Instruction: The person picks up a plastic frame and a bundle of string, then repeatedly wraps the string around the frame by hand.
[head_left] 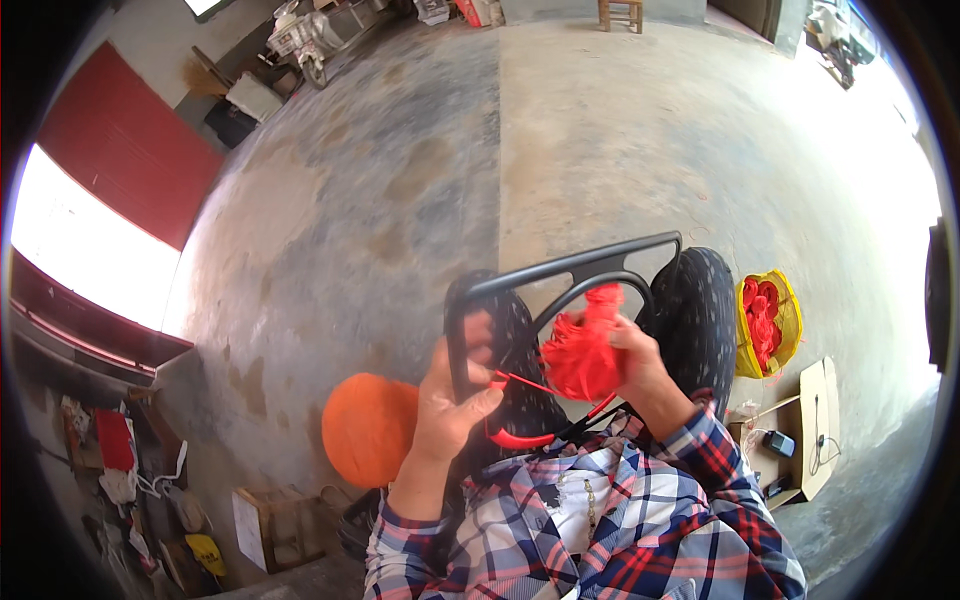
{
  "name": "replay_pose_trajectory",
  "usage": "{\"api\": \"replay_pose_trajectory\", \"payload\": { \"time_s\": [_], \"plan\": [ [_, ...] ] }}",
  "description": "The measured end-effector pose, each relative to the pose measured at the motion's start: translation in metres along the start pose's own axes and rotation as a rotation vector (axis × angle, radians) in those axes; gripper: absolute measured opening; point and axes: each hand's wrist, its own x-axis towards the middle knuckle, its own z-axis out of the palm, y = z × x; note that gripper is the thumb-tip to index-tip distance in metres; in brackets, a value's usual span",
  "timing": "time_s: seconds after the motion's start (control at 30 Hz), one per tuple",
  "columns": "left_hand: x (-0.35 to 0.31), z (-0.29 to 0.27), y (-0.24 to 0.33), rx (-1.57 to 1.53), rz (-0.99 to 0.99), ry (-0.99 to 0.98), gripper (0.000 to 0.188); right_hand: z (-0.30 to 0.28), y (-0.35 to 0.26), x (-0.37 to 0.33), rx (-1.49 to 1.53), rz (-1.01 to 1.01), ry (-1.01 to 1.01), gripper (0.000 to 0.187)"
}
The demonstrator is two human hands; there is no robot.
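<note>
A black frame (580,262) with a curved inner loop rests across my knees. Red cord is wrapped along part of its lower edge (525,440). My left hand (452,400) is at the frame's left side bar, its thumb and fingers closing on a red strand; the fingers are partly blurred. From there the strand (530,382) runs taut to a loose bundle of red cord (580,355). My right hand (642,365) is closed round the right side of that bundle, inside the frame's opening. Some of its fingers are hidden behind the cord.
An orange round seat (367,430) stands by my left side. On my right are a yellow bag (795,325) of red cord and an open cardboard box (818,430) with a dark device. A wooden stool (621,14) and a motorbike (305,40) stand far off.
</note>
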Motion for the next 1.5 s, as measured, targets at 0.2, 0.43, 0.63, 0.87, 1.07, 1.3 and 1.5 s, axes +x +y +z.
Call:
{"api": "replay_pose_trajectory", "payload": {
  "time_s": [0.2,0.43,0.63,0.87,1.07,1.3,1.5],
  "plan": [
    [0.002,-0.008,0.007,-0.312,-0.408,0.05,0.024,0.035,-0.032,-0.033,0.157,-0.094,-0.542,0.057],
    [-0.004,-0.017,0.003,-0.391,-0.369,0.065,0.03,0.008,-0.031,-0.043,0.161,-0.003,-0.044,0.052],
    [-0.01,-0.02,-0.005,-0.4,-0.373,0.098,0.026,0.004,-0.023,-0.04,0.123,-0.011,-0.177,0.045],
    [-0.003,-0.011,0.003,-0.227,-0.46,0.079,0.022,0.014,-0.03,-0.011,0.018,0.032,0.197,0.035],
    [0.008,0.013,0.033,0.172,-0.194,-0.007,0.05,0.069,-0.034,-0.005,-0.565,0.04,-0.2,0.043],
    [0.019,0.014,0.033,0.44,0.09,-0.208,0.073,0.07,-0.03,0.012,-0.522,-0.003,-0.235,0.023],
    [0.006,0.017,0.02,-0.326,-0.227,-0.225,0.092,0.054,-0.001,0.012,0.068,0.288,-0.071,0.025]
  ]
}}
